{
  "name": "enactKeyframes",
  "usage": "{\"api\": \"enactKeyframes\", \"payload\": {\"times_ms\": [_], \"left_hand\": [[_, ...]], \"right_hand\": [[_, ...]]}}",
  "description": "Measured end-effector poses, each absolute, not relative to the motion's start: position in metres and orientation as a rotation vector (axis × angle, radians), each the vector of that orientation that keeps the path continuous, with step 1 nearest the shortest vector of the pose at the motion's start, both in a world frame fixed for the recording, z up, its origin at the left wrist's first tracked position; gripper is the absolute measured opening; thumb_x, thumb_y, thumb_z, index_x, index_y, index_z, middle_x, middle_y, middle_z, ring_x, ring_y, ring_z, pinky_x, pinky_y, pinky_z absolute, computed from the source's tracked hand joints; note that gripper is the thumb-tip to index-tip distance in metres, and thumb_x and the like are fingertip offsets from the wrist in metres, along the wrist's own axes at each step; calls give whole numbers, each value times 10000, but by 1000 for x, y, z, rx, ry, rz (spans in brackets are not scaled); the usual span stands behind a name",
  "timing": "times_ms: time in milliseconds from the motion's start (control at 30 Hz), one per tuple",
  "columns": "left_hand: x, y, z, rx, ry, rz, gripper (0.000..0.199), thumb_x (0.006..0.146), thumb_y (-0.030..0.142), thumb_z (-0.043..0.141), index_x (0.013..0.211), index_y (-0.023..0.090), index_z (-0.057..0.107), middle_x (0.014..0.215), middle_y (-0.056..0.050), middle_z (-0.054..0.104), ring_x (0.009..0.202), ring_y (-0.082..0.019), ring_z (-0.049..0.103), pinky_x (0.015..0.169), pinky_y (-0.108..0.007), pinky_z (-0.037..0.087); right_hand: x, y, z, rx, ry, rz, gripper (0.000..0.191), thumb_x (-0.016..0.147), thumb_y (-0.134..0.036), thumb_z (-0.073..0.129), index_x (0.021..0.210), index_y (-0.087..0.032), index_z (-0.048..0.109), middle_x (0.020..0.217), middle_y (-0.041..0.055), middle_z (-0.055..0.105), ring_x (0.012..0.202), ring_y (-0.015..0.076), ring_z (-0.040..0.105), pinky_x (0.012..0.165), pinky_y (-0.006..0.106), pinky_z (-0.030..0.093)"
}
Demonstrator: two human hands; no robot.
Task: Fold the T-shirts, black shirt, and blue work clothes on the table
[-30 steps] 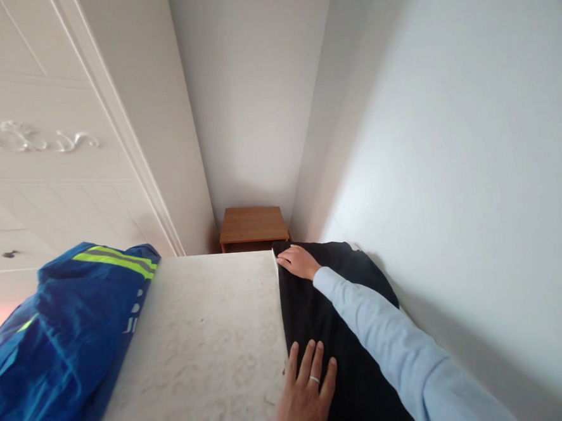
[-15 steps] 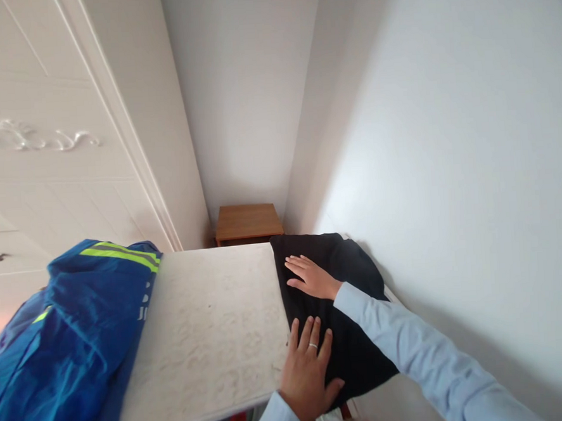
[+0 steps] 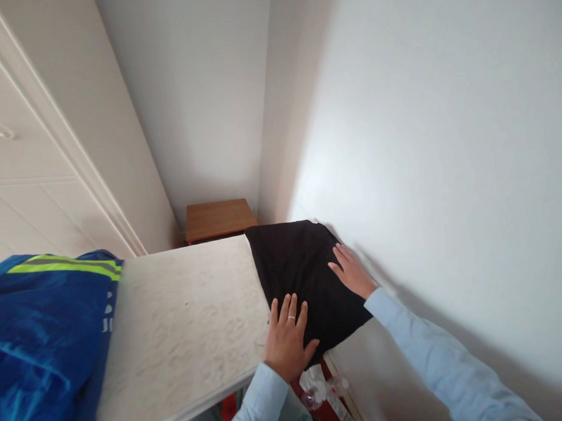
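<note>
A black cloth (image 3: 296, 257), its exact kind unclear, lies spread over the right end of a white table (image 3: 191, 305). On its near left corner rests my left hand (image 3: 288, 340), fingers spread and a ring on one of them. My right hand (image 3: 354, 271) lies flat on the cloth's right edge, close to the wall, fingers stretched out. Neither hand grasps anything. At the table's left end, a blue garment (image 3: 36, 333) with a yellow-green and grey reflective stripe hangs partly over the side.
A white wall (image 3: 414, 139) runs along the right side. Beyond the table stands a low brown wooden table (image 3: 219, 217) in the corner. A cream cabinet (image 3: 29, 137) rises at the left. Below the near edge sit clear plastic bottles (image 3: 314, 396) and something red.
My right hand has slid rightward across the black cloth to its edge, and the cloth looks flatter there. My left hand stays on the near corner. The view has turned right.
</note>
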State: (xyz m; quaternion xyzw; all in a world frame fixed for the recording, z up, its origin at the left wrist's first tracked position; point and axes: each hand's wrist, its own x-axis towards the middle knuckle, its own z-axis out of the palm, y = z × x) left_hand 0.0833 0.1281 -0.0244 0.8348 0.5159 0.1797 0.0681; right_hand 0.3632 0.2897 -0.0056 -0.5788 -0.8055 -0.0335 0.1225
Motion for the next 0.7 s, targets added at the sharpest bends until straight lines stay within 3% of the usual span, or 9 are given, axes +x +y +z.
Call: {"api": "enactKeyframes", "payload": {"times_ms": [100, 267, 433, 600, 700], "left_hand": [[83, 129, -26, 2534, 1553, 555, 800, 885, 514, 610, 1571, 179, 371, 1627, -204, 328, 1537, -357, 231, 1243, -627, 142], [82, 128, -26, 2555, 1522, 521, 946, 796, 553, 692, 1582, 166, 336, 1643, -216, 287, 1548, -369, 184, 1246, -627, 86], [81, 125, -18, 2576, 1507, 444, 986, 757, 520, 742, 1584, 180, 326, 1655, -204, 269, 1554, -374, 155, 1246, -628, 33], [81, 120, -11, 2623, 1515, 374, 951, 788, 396, 760, 1591, 169, 302, 1653, -219, 253, 1548, -373, 174, 1245, -625, 75], [77, 113, -6, 2595, 1434, 360, 975, 784, 447, 780, 1584, 144, 314, 1649, -241, 240, 1547, -378, 167, 1245, -630, 78]], "right_hand": [[353, 277, -12, -1684, -2426, 27, 668, 1031, -542, 274, 1492, -110, 491, 1611, 177, 387, 1519, 309, 315, 1222, 537, 299], [341, 261, -4, -1730, -2296, 53, 659, 1038, -497, 292, 1486, -55, 488, 1584, 213, 417, 1502, 324, 347, 1222, 549, 297], [328, 217, -4, -1497, -2315, 19, 576, 1039, -464, 339, 1500, -158, 498, 1588, 134, 442, 1500, 279, 357, 1234, 518, 297], [347, 175, -39, -1814, -2011, -13, 681, 1020, -546, 280, 1444, -78, 535, 1553, 219, 462, 1485, 341, 362, 1209, 584, 283], [356, 149, -61, -1807, -1726, 31, 809, 979, -659, 267, 1422, -32, 525, 1547, 263, 443, 1484, 365, 342, 1200, 587, 292]]}}
